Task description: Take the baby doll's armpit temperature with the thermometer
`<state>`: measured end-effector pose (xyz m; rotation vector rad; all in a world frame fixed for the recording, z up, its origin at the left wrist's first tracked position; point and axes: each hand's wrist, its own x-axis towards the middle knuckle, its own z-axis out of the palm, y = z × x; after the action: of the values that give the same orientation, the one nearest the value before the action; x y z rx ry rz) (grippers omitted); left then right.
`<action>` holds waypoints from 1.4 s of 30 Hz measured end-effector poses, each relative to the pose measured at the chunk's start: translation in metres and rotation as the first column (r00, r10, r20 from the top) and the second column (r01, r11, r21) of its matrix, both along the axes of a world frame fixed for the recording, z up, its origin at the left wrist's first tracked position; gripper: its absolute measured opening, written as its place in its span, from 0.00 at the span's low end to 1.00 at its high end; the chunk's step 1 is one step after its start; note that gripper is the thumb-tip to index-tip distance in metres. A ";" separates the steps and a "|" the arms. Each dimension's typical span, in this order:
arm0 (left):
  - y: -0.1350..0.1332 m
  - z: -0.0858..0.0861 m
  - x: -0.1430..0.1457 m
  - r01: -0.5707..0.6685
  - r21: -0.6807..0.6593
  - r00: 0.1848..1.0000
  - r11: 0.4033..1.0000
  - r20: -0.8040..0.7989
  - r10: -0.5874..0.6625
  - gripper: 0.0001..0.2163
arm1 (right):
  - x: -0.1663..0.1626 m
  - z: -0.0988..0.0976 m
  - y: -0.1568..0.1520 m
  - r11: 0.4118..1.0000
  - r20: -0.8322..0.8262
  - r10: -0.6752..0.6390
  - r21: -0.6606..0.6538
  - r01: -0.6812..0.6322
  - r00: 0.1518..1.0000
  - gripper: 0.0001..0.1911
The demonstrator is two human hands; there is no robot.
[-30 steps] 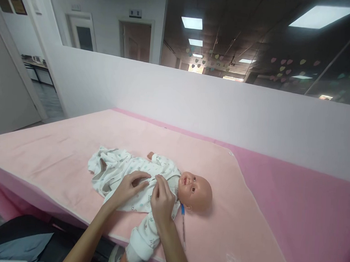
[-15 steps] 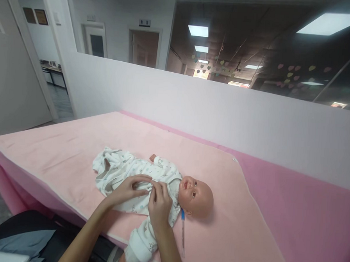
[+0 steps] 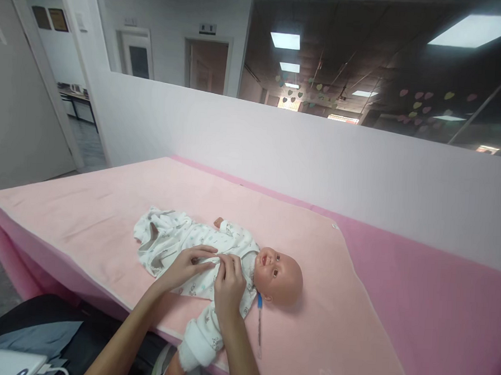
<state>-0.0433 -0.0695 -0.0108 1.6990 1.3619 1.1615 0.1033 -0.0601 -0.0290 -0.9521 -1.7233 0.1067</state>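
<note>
A baby doll (image 3: 277, 275) lies on its back on a light pink towel (image 3: 106, 213), head to the right. It wears a white patterned sleepsuit (image 3: 167, 239). My left hand (image 3: 185, 268) rests on the doll's chest with its fingers pinching the cloth at the front seam. My right hand (image 3: 228, 287) meets it there, fingertips pressed on the same seam just below the doll's neck. One doll arm (image 3: 198, 338) in its sleeve hangs over the near edge. A thin blue-tipped thermometer (image 3: 259, 322) lies on the towel below the doll's head.
A darker pink mat (image 3: 437, 309) lies under the towel and runs to the right. A white partition wall (image 3: 319, 157) backs the table, with dark glass above. A white device with a cable (image 3: 10, 364) sits at the lower left.
Both hands stayed on the sleepsuit's front seam; my right fingers lowered from raised to pressed against the cloth beside the left. The view shifted slightly.
</note>
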 end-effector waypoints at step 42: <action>-0.004 0.001 -0.006 0.112 0.020 0.983 0.994 0.142 -0.114 0.10 | 0.000 -0.001 -0.004 1.000 -0.041 -0.015 -0.006 0.015 0.999 0.12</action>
<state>-0.0493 -0.0731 -0.0102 1.6455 1.1592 1.2037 0.1030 -0.0642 -0.0295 -0.9605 -1.6790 0.1205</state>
